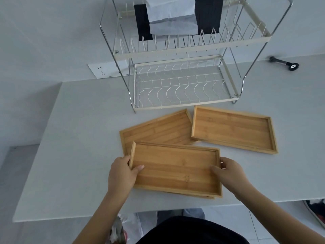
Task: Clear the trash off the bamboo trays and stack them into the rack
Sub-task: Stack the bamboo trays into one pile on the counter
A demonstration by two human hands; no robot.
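Note:
Three bamboo trays are plain to see on the white table, all bare of trash. The nearest tray (pixel 175 169) is held at both short ends: my left hand (pixel 121 173) grips its left end and my right hand (pixel 230 173) its right end, thumbs inside the rim. Under it shows the edge of another tray (pixel 209 197). A tilted tray (pixel 158 131) lies behind, partly covered. A further tray (pixel 233 129) lies flat to the right. The two-tier wire rack (pixel 177 85) stands behind them, its lower tier bare.
Black and white cloths (pixel 175 18) hang over the rack's upper tier. A wall socket (pixel 107 69) sits left of the rack and a small black tool (pixel 284 63) lies at the back right. A plastic bag (pixel 126 228) with trash sits on the floor below the table's front edge.

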